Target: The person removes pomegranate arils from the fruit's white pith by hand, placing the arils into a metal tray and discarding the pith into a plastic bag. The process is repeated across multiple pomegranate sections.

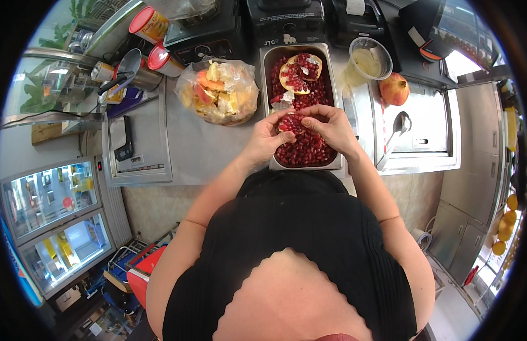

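Observation:
Between both hands, over the near half of a deep steel pan (339,160), is a small piece of pomegranate (291,123). My left hand (267,138) grips its left side with thumb and fingers; my right hand (331,128) has its fingertips on the right side. Loose red pomegranate seeds (306,149) fill the pan. Larger pomegranate chunks (294,76) with pale rind lie at its far end, beside bits of whitish membrane (283,100). Left of the pan stands a clear plastic bag (223,96) of peel and rind. A whole pomegranate (394,89) sits to the right.
A clear plastic cup (368,62) of pale liquid stands right of the pan. A metal spoon (395,134) lies on the right counter section. Black appliance bases (289,25) line the back. Red-lidded tubs (164,59) and a steel pot (146,76) stand back left, a small scale (122,138) farther left.

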A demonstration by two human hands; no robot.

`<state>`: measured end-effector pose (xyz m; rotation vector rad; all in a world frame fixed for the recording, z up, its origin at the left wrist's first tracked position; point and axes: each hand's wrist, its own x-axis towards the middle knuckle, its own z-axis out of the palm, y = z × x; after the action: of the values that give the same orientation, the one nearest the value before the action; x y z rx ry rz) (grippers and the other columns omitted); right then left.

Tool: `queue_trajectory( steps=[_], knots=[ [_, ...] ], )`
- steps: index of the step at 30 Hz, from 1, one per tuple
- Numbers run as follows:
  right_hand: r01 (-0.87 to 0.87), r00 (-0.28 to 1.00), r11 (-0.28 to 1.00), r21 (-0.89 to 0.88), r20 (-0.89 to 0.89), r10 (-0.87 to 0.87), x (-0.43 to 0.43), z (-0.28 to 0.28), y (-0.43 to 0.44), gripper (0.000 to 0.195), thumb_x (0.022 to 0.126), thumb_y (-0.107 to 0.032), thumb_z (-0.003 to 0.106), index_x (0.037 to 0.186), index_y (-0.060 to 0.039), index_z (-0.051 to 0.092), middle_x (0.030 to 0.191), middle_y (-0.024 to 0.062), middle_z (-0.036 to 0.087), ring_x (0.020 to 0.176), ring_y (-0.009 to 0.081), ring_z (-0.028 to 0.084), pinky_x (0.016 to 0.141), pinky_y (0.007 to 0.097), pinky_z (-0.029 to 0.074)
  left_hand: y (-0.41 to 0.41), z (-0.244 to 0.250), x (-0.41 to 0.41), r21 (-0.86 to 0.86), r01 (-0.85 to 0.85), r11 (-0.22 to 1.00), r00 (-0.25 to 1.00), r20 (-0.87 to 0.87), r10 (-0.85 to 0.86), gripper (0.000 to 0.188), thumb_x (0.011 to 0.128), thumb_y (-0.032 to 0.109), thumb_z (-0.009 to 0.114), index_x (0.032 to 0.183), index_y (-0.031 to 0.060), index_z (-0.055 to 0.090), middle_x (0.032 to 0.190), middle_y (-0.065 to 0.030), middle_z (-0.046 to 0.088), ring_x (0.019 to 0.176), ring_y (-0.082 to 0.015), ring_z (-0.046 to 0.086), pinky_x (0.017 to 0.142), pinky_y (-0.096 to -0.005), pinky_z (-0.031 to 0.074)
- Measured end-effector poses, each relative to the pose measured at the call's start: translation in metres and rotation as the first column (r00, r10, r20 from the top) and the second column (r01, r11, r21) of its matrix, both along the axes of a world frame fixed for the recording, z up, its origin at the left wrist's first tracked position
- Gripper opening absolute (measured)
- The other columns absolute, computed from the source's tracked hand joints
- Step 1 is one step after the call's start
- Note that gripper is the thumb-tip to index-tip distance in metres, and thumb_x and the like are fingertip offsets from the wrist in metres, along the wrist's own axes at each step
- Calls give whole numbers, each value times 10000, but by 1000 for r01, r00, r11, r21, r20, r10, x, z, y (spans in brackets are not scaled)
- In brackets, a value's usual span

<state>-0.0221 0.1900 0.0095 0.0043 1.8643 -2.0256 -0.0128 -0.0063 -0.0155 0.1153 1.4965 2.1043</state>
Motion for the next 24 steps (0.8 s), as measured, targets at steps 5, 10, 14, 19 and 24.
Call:
queue_trajectory(
  steps=[5, 10, 14, 19, 24],
  knots=[
    [-50, 998, 998, 28, 28, 49, 0, -12, 3, 201, 872, -119, 602, 1012, 23, 625, 858, 29, 635, 729, 63, 567, 647, 209, 485, -4, 3, 2, 50, 10, 999, 998, 53, -13, 493, 833, 85, 642, 1274, 1, 438, 1072, -59, 584, 872, -95, 577, 757, -227, 503],
    [13, 999, 999, -46, 32, -11, 0, -11, -6, 198, 886, -136, 575, 997, 23, 615, 815, 18, 628, 732, 77, 562, 661, 227, 473, -6, -2, 2, 8, 31, 999, 999, -20, -31, 512, 831, 78, 644, 1286, -10, 427, 1100, -60, 576, 911, -90, 564, 784, -228, 487],
    [1, 984, 998, 70, -178, 11, 0, -17, -13, 179, 903, -142, 548, 982, 10, 601, 835, 12, 622, 729, 70, 535, 659, 229, 456, -5, -3, 0, -39, 40, 998, 997, -72, -43, 537, 826, 68, 648, 1299, -24, 411, 1113, -55, 570, 942, -86, 551, 820, -231, 471],
    [0, 977, 998, 59, -214, 13, -2, -28, -13, 154, 915, -136, 526, 952, 0, 588, 820, 4, 606, 731, 57, 510, 666, 222, 438, -8, 1, 1, -9, 63, 998, 998, -31, -63, 530, 841, 89, 630, 1308, -16, 400, 1113, -59, 569, 949, -98, 552, 837, -239, 469],
    [-40, 998, 997, -66, -59, 36, -3, -22, -9, 146, 922, -130, 514, 940, -2, 583, 819, -2, 594, 742, 50, 505, 676, 219, 436, -6, 1, 3, -33, 51, 998, 996, -74, -53, 535, 839, 86, 631, 1312, -11, 398, 1131, -57, 560, 962, -99, 545, 849, -243, 461]
  ],
)
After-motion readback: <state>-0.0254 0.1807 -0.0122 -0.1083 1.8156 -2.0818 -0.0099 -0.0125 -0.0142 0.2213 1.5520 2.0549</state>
